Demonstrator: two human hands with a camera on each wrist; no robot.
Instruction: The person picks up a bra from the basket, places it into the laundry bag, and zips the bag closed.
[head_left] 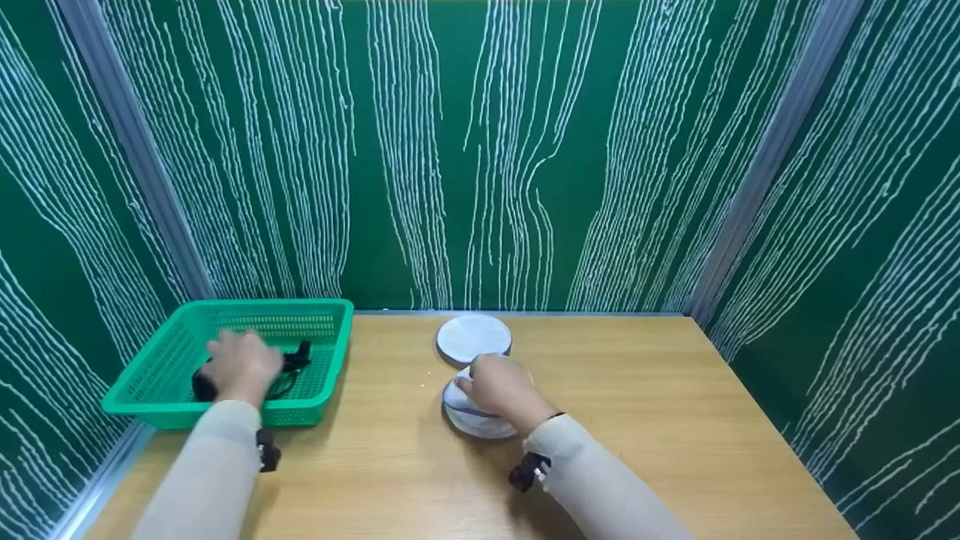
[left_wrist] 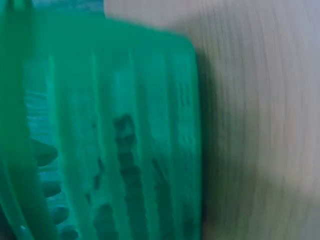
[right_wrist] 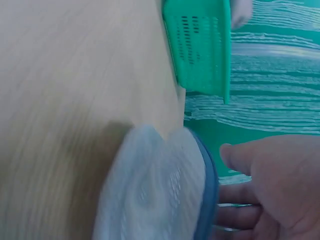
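On the table, my right hand (head_left: pixel 510 390) is at the nearer white round pouch (head_left: pixel 480 426), which has a blue-grey rim. In the right wrist view the thumb (right_wrist: pixel 237 157) stands clear of the rim, while the fingertips are hidden behind the pouch (right_wrist: pixel 155 192). A second white round piece (head_left: pixel 474 339) lies flat just beyond it. Over at the left, my left hand (head_left: pixel 244 364) is down inside the green basket (head_left: pixel 341 360), blurred. Black items (head_left: pixel 296 358), one like a loop of cable, lie by it. The basket wall (left_wrist: pixel 115 90) covers most of the left wrist view.
Green panels (head_left: pixel 465 247) with white wavy lines close off the back and both sides. Grey metal posts (head_left: pixel 731 225) stand at the corners. Bare wood tabletop (head_left: pixel 637 375) shows to the right of the pouches.
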